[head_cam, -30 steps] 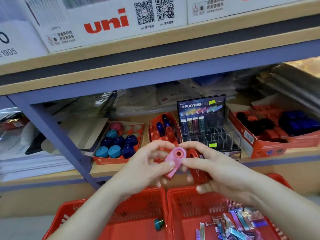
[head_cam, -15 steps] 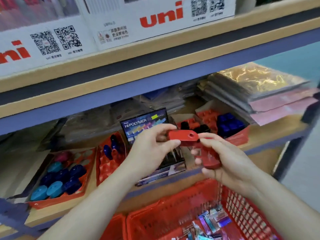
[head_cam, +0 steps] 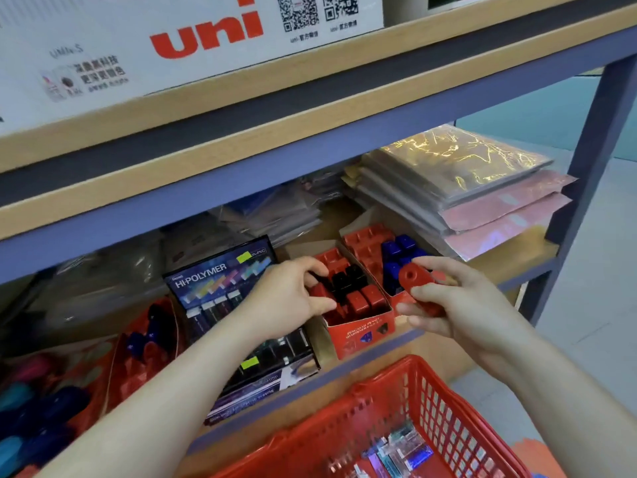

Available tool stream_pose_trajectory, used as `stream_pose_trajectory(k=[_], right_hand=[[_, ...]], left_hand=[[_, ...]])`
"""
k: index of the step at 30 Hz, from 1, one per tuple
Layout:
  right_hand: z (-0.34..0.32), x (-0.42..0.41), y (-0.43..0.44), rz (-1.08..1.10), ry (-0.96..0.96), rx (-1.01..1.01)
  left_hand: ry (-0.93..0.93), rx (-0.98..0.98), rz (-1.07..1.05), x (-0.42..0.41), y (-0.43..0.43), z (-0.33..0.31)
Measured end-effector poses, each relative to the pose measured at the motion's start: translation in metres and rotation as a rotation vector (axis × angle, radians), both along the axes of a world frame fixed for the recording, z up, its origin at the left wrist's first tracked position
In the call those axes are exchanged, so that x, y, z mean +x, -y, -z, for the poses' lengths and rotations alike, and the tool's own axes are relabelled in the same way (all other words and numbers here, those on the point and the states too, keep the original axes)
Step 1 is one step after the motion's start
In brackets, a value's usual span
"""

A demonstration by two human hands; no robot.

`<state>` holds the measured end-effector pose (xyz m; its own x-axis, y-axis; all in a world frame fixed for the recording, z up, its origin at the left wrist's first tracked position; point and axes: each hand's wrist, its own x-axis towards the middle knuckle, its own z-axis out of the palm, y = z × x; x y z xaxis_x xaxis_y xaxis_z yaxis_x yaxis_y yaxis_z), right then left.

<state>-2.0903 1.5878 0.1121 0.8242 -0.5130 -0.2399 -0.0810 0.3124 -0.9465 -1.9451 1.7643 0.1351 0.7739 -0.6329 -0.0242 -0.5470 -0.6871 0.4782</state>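
The person stands at a wooden shelf board (head_cam: 513,258) of stationery, sorting sharpeners back into stock. The left hand (head_cam: 289,300) reaches into a red cardboard display box (head_cam: 358,336) that stands at the front edge of the shelf. Its thumb and curled fingers pinch a small red plastic pencil sharpener (head_cam: 315,292) at the left end of the box, beside the rows of black and red ones. The right hand (head_cam: 462,307) waits just to the right of the box. Thumb and fingers close round a round-ended red plastic sharpener (head_cam: 413,279), held clear of the shelf in front of a second red box with blue sharpeners (head_cam: 396,257). A red plastic mesh basket (head_cam: 413,391) stands below the shelf edge.

The step in hand looks like seating the left piece in a free slot. Next, that hand probably needs to let go and draw back, so that the right hand can bring its sharpener over an open slot, turned to match its neighbours, and press it in without knocking them.
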Motion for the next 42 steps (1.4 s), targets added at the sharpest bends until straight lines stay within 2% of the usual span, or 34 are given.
stream_pose_trajectory(k=[7, 13, 17, 19, 21, 23, 25, 27, 29, 33, 35, 37, 40, 42], right_hand=[[0.001, 0.012, -0.002, 0.069, 0.042, 0.057], [0.004, 0.015, -0.003, 0.071, 0.073, 0.051], [0.006, 0.018, -0.009, 0.122, 0.059, -0.044], [0.007, 0.019, -0.011, 0.15, 0.029, -0.145], [0.006, 0.019, -0.014, 0.126, 0.02, -0.214], [0.003, 0.02, -0.021, 0.066, 0.032, -0.244], [0.0, 0.02, -0.027, 0.017, 0.046, -0.283], [-0.001, 0.021, -0.028, 0.0, 0.064, -0.302], [0.001, 0.022, -0.026, -0.034, 0.095, -0.294], [0.004, 0.024, -0.022, -0.104, 0.124, -0.242], [0.008, 0.023, -0.02, -0.099, 0.072, -0.36], [0.012, 0.022, -0.019, -0.128, -0.025, -0.572], [0.019, 0.02, -0.02, -0.281, -0.134, -0.849], [0.023, 0.021, -0.021, -0.333, -0.162, -0.913]], left_hand=[[0.135, 0.083, 0.056, -0.01, 0.012, 0.016], [0.3, 0.153, 0.263, -0.012, 0.007, 0.027], [0.315, 0.065, 0.134, -0.015, 0.006, 0.031], [0.294, -0.082, 0.054, -0.018, 0.004, 0.029], [0.246, -0.228, 0.108, -0.028, 0.003, 0.023], [0.259, -0.195, 0.263, -0.042, 0.008, 0.015], [0.408, -0.131, 0.359, -0.048, 0.015, 0.012], [0.502, -0.158, 0.335, -0.046, 0.019, 0.008], [0.445, -0.201, 0.277, -0.04, 0.018, 0.005], [0.18, -0.367, 0.145, -0.026, 0.014, 0.0], [0.089, -0.463, 0.015, -0.014, 0.017, -0.002], [0.096, -0.486, -0.112, 0.005, 0.02, -0.005], [0.214, -0.377, -0.191, 0.037, 0.022, -0.008], [0.271, -0.288, -0.211, 0.056, 0.022, -0.004]])
